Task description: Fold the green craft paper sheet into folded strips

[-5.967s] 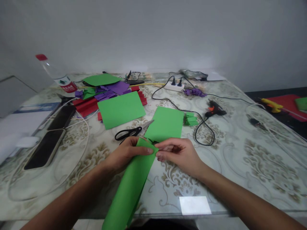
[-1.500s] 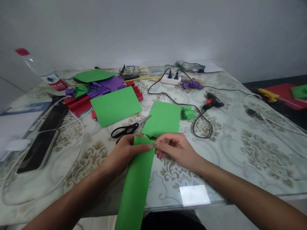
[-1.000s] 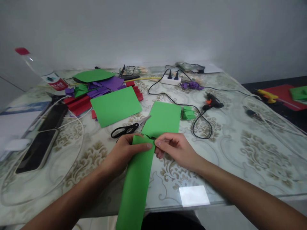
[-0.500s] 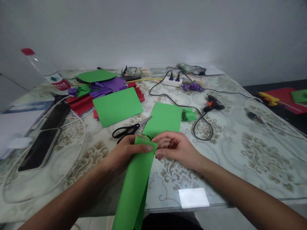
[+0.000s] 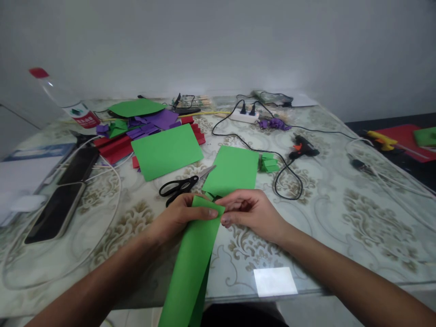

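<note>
My left hand (image 5: 185, 211) grips a long folded sheet of green paper (image 5: 189, 263), its thumb pressed flat on the top end. The paper hangs down past the table's front edge. At the paper's upper right corner, my right hand (image 5: 250, 211) has its thumb and curled fingers closed around the edge. Black-handled scissors (image 5: 184, 185) lie just beyond my left hand, blades slightly apart. A flat green sheet (image 5: 235, 168) lies beyond my right hand, and a second green sheet (image 5: 166, 152) is to its left. Small folded green pieces (image 5: 269, 163) sit beside the nearer sheet.
A black glue gun (image 5: 303, 146) with a looped cord lies at right, wired toward a white power strip (image 5: 244, 116). Purple and red paper pieces (image 5: 116, 147) are piled at back left, near a bottle (image 5: 73, 106). Phones (image 5: 56, 213) and white cables lie at left.
My right hand's thumb and fingers have come in against the paper's corner. The paper's top end has shifted very slightly to the right and down.
</note>
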Demonstrator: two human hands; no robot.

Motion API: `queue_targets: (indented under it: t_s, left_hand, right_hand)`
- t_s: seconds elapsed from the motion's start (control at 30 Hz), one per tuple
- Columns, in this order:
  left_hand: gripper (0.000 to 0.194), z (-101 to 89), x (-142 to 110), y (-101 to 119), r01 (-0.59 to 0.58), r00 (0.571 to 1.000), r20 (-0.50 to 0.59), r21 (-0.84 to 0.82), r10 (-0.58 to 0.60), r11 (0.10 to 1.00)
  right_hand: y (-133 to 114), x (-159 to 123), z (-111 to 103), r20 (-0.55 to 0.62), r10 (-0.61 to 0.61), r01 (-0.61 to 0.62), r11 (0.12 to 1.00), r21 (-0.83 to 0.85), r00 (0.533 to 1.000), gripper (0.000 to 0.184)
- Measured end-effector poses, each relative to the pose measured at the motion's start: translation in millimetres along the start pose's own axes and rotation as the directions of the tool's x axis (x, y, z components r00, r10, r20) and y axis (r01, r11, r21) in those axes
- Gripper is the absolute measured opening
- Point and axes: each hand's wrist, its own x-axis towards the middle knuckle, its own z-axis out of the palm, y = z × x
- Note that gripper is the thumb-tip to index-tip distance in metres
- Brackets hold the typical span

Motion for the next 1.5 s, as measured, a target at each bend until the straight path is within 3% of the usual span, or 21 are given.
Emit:
queue_targets:
  t_s: [0.33,0.57,0.67,0.87,1.0,1.2,1.5]
  left_hand:
    - [0.026,-0.2,1.0,-2.6,-0.009,1.000,-0.002,0.024,0.009,1.000]
    - [0.024,3.1,-1.8,2.0,-0.034,0.998,-0.046,0.038,0.036,0.999]
    - [0.024,1.9,-1.8,1.3,-0.056,0.998,-0.025,0.084,0.059,0.995]
    - [0.028,-2.4,-1.0,-5.7,-0.073,0.997,0.012,0.150,0.072,0.986]
    - [0.028,-7.0,-0.1,-3.5,-0.069,0.995,-0.067,0.139,0.079,0.988]
    - [0.028,-19.1,4.3,3.4,-0.251,0.944,-0.166,0.206,0.287,0.946]
    - [0.027,-20.6,4.3,2.2,-0.328,0.881,-0.221,0.351,0.418,0.877]
  right_hand:
    - [-0.4,-0.9,0.7,-0.028,0.021,-0.022,1.000,-0.012,0.999,0.028]
    - [-1.2,0.6,-0.6,0.017,0.053,-0.054,0.997,0.048,0.998,0.033]
    - [-1.3,0.1,-0.6,0.057,0.082,-0.085,0.995,0.058,0.995,0.026]
    - [-5.2,-4.5,6.5,0.005,0.089,-0.087,0.987,-0.138,0.996,0.032]
    - [-7.8,-4.5,7.5,-0.059,0.060,-0.070,0.980,-0.185,0.996,0.034]
    - [-12.4,-0.9,2.4,-0.098,0.019,-0.041,0.972,-0.232,0.995,0.035]
    - [-10.9,0.0,2.2,-0.100,0.022,-0.046,0.970,-0.238,0.995,0.036]
